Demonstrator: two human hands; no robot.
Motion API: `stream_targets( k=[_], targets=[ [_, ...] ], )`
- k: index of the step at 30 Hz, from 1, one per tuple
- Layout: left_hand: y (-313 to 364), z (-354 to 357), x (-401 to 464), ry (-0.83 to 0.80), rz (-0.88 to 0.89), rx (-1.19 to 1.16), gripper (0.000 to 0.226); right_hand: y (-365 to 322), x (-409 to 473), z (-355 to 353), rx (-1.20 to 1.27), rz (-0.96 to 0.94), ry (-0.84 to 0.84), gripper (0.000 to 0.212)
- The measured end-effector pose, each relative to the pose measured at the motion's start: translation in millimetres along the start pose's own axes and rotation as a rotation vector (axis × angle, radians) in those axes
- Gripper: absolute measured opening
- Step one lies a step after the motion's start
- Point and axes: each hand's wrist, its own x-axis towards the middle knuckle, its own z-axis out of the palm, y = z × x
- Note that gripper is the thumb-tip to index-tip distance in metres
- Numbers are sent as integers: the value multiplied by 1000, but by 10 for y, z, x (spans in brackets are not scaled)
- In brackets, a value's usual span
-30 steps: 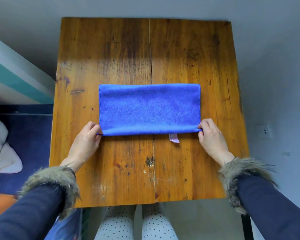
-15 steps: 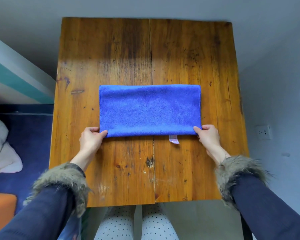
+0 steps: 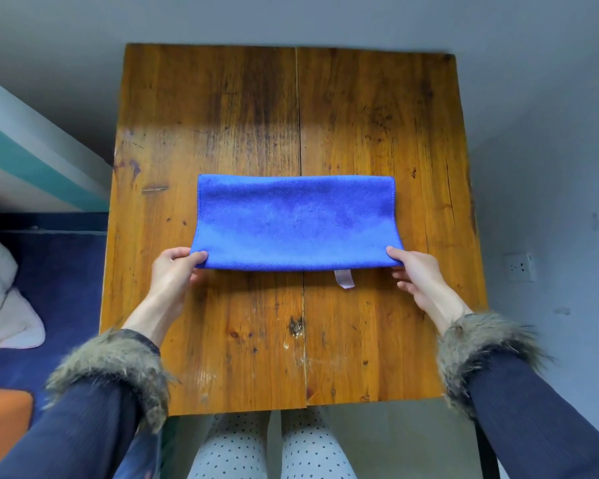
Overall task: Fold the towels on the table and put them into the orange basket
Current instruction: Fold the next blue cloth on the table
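We have the towel lying as a long blue band across the middle of the table, already doubled once. A second ago our hands only rested at its near corners with the cloth flat; now both have closed on it. Our left hand pinches the corner at 8 o'clock, thumb on top, and our right hand pinches the corner at 4 o'clock the same way. The near edge has come up off the wood and flares a little wider than the far edge, which lies flat toward 12 o'clock. A small white tag hangs from the near edge, right of centre.

We judge this as the start of the next fold: the near edge is likely to be carried away from us toward the far edge. Keeping both corners level matters, or the halves will skew.

An orange shape shows off the table at 8 o'clock, likely the basket, and is mostly out of view. No other towel is in sight.
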Motion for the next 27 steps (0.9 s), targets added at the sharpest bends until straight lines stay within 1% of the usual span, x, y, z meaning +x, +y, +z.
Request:
stream_targets(
  k=[5,7,10,13,16,18,20,22,24,25,26,27],
  targets=[
    [466,-183,-404,27,178,-65,17,-345,-415,-291,-81,-62,-77,15],
    [686,-293,-576,11,196,-32,18,-506,-599,-468,-112,-48,-110,16],
    [953,-423,-734,-43,179,8,14,-740,-771,-683,-158,-15,-157,19],
    [1181,-380,-647,-100,120,82,11,-964,-734,-696,-199,-5,-143,21],
    [1233,-192,-270,-118,-29,151,16,-1065,-487,-485,-207,91,-143,21],
    [1167,-57,32,-99,-140,148,15,-1035,-261,-278,-174,187,-152,23],
    [1094,61,318,-78,-182,102,17,-984,-13,-64,-99,223,-138,26],
    [1064,168,547,-87,-178,7,20,-957,209,122,15,179,-122,30],
    [1052,274,688,-101,-135,-113,16,-960,378,258,145,58,-89,30],
    [1042,315,732,-91,-79,-132,11,-959,445,303,165,-35,-48,28],
    [1009,344,746,-60,24,-72,7,-942,498,336,115,-153,18,25],
    [952,358,747,-15,169,80,10,-913,545,351,-15,-291,94,22]
  ],
)
